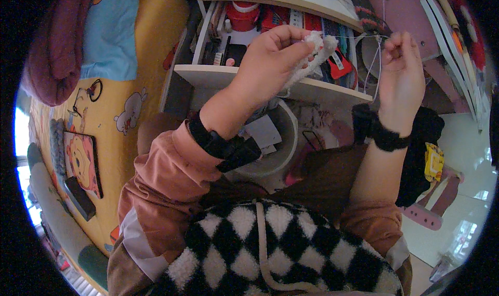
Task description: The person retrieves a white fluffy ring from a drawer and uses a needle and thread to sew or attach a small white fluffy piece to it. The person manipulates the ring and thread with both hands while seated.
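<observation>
My left hand pinches a small white fluffy fabric piece between thumb and fingers, over an open drawer. From the fluffy piece a thin white thread runs taut to the right. Curled fingers of my right hand hold the thread's other end; whether a needle is among them cannot be made out. Loose loops of the thread hang below and beside the right fingers. Both wrists wear black straps.
Below the hands, an open white drawer holds a red container and several small items. A waste bin with papers stands beneath. On the yellow bedding at left lie eyeglasses and a dark case. A yellow packet is at right.
</observation>
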The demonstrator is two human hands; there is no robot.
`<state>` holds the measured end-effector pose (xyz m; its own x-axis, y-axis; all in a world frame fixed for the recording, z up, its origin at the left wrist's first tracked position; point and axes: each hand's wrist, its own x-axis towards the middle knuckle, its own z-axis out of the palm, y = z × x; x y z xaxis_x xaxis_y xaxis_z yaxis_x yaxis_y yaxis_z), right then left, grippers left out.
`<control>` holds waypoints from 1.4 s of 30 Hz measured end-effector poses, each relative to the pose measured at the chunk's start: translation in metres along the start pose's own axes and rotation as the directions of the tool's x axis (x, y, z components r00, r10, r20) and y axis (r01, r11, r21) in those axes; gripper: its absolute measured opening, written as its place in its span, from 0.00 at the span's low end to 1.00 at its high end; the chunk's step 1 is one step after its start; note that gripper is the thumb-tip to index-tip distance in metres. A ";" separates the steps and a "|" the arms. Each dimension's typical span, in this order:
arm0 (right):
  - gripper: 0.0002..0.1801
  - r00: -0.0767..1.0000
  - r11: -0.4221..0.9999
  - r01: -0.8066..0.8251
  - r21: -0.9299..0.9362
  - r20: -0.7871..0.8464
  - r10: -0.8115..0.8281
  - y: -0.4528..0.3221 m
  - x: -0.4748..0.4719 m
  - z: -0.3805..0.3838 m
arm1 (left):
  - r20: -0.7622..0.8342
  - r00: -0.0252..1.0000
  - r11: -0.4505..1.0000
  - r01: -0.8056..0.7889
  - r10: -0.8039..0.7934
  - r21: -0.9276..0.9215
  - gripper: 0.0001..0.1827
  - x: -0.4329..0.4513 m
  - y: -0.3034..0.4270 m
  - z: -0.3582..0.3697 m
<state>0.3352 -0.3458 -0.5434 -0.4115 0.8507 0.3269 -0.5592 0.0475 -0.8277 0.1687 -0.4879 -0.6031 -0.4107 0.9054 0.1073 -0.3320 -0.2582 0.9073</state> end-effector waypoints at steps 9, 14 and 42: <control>0.06 0.889 0.825 -0.355 -0.440 0.115 0.444 0.037 -0.051 0.053 | -0.134 0.990 0.988 0.018 -0.039 -0.152 0.11 0.002 -0.004 0.001; 0.06 0.904 0.818 -0.329 -0.473 0.093 0.417 0.042 -0.048 0.049 | -0.078 0.997 0.974 0.009 -0.028 -0.228 0.09 -0.001 -0.004 0.001; 0.05 0.943 0.819 -0.197 -0.540 0.124 0.308 0.045 -0.044 0.042 | -0.069 0.997 1.000 0.017 -0.018 -0.014 0.07 -0.004 0.003 0.000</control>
<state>0.2984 -0.4029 -0.5758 -0.6493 0.7525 0.1099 0.0115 0.1542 -0.9880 0.1693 -0.4929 -0.6005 -0.4625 0.8844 0.0627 -0.3505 -0.2474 0.9033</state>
